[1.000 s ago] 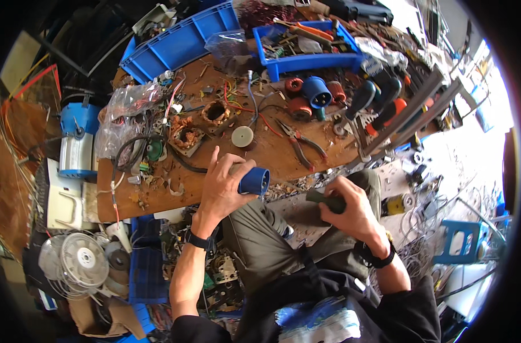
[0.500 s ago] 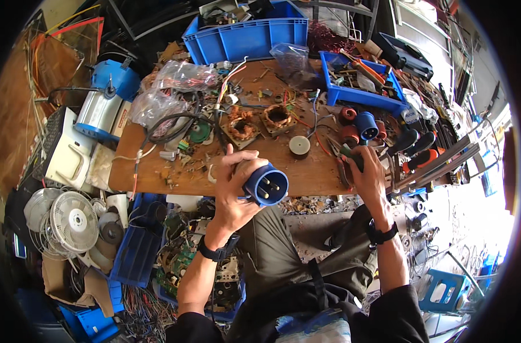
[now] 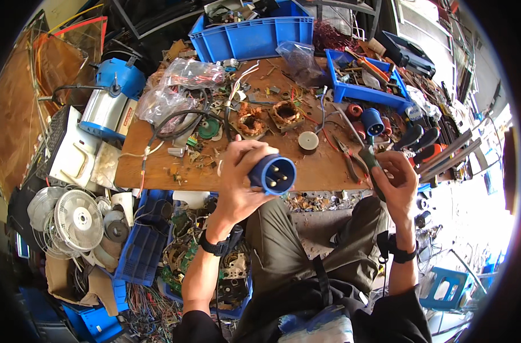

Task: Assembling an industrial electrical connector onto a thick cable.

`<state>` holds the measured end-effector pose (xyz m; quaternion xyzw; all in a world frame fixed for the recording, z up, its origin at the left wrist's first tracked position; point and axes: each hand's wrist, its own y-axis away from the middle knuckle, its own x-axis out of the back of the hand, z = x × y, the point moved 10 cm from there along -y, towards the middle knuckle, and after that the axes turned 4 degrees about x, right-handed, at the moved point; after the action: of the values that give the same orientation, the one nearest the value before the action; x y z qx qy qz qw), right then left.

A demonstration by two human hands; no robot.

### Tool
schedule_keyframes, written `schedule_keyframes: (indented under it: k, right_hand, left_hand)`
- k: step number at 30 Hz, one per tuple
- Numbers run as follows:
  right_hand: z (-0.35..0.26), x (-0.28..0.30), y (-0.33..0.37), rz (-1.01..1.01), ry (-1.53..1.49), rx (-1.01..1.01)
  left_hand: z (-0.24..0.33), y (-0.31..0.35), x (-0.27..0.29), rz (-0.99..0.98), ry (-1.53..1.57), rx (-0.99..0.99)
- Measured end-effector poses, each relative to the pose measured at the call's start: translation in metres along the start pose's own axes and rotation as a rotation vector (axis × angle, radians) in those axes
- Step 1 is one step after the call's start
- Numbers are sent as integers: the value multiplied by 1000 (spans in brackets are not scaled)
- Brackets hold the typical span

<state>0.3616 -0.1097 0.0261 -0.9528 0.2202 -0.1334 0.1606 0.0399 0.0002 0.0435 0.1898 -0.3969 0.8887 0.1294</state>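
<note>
My left hand [image 3: 236, 180] is wrapped round a blue round industrial plug [image 3: 256, 172], its open end with metal pins facing me, just over the table's near edge. A black cable runs up behind that hand. In my right hand [image 3: 400, 186] is a screwdriver [image 3: 368, 155] with a dark green handle, its long shaft slanting up and left over the table. Beside it lie pliers [image 3: 353, 163] with their handles spread. A second blue plug [image 3: 373, 121] stands near red coils [image 3: 353, 111], beyond the screwdriver.
On the wooden table [image 3: 203, 177] lie copper-wound stators [image 3: 251, 122], a grey disc [image 3: 308, 142], plastic bags [image 3: 186, 80] and scraps. Blue bins [image 3: 255, 40] stand at the back. Red-and-black handled tools [image 3: 429, 153] lie right. Left below are a white fan [image 3: 80, 216] and circuit boards [image 3: 180, 263].
My right hand has lifted the screwdriver from beside the pliers and drawn it toward me and to the right. My left hand still holds the plug, shifted slightly in view.
</note>
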Motion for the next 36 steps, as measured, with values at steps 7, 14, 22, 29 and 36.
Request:
schedule_keyframes:
  k: [7,14,22,29,36]
  right_hand:
    - [31,33,58,10,109,-290]
    - [68,22,26,50,282,0]
    - [90,-18,-44,-33,462,227]
    - [58,-47,-28,-127,197,133]
    - [30,-238,71,-741,-1033,-726]
  left_hand:
    - [0,11,-101,-363,-326,-87]
    - [-6,15,-109,-222,-197,1]
    - [20,28,-30,157,-219,115]
    - [13,48,3,415,-30,165]
    - [15,87,18,582,155,136]
